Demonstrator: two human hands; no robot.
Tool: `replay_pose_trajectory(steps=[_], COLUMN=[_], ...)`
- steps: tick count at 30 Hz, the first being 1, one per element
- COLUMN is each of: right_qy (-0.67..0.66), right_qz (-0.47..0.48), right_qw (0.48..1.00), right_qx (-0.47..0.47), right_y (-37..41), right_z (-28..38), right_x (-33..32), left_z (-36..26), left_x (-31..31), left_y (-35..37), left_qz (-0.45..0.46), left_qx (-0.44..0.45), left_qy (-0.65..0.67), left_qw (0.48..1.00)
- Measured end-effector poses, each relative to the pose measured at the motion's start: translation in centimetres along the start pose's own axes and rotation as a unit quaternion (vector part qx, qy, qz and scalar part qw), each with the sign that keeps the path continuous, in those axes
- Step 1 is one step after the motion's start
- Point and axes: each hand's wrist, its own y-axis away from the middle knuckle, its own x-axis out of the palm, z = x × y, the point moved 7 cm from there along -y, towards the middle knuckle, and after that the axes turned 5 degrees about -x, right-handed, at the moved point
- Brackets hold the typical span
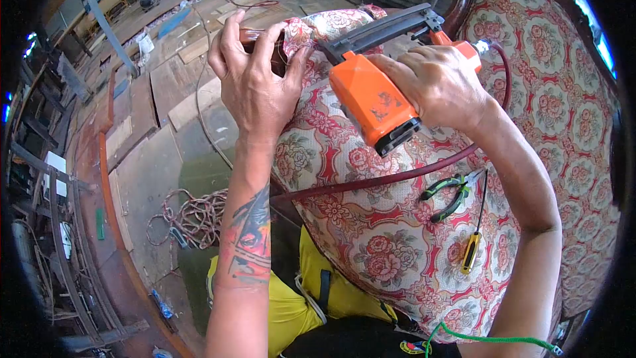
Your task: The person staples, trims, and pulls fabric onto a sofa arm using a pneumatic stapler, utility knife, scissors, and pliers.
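Note:
My right hand [445,83] is wrapped round an orange pneumatic staple gun [371,96], its dark nose pointing left at the floral upholstery fabric [298,34]. My left hand [258,83] curls over the end of the chair's armrest, where brown wood [250,35] shows between the fingers. The left thumb presses the fabric edge close to the gun's nose. A dark red air hose [391,178] runs from the back of the gun, loops round my right wrist and crosses the seat [384,252].
On the seat lie green-handled pliers [447,199] and a yellow-handled screwdriver [472,252]. The floral backrest [536,93] rises at the right. A tangled rope [192,219] lies on the plank floor at left. A green cord [490,339] crosses the bottom.

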Motion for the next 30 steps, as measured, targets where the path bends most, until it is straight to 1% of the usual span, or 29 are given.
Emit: replay_pose_trajectory(steps=[3,7,10,21,24,27,30], right_qy=[-0.001,-0.006,0.002,-0.043,-0.038,-0.017,-0.02], right_qz=[0.023,0.025,0.044,-0.005,0.026,0.033,0.058], right_qw=[1.0,1.0,0.999,0.999,0.999,0.999,0.998], right_qx=[0.004,-0.001,0.005,0.007,0.026,0.006,0.01], right_y=[-0.1,-0.6,-0.7,-0.9,-1.3,-1.8,-1.7], right_z=[0.0,0.3,0.3,-0.1,0.0,-0.1,-0.8], right_x=[0.0,0.2,0.8,0.4,0.1,-0.1,0.4], left_z=[0.1,0.1,0.1,0.3,0.1,0.0,0.1], left_x=[0.0,0.0,-0.1,0.1,0.0,-0.1,-0.1], left_y=[0.0,0.0,0.0,0.1,0.1,0.1,0.1], left_qz=[-0.005,-0.004,-0.006,-0.013,-0.02,-0.023,-0.021], left_qx=[0.004,-0.002,-0.001,0.0,0.004,-0.003,-0.009], left_qy=[-0.001,0.003,0.003,0.017,0.022,0.033,0.049], left_qw=[1.0,1.0,1.0,1.0,1.0,0.999,0.999])
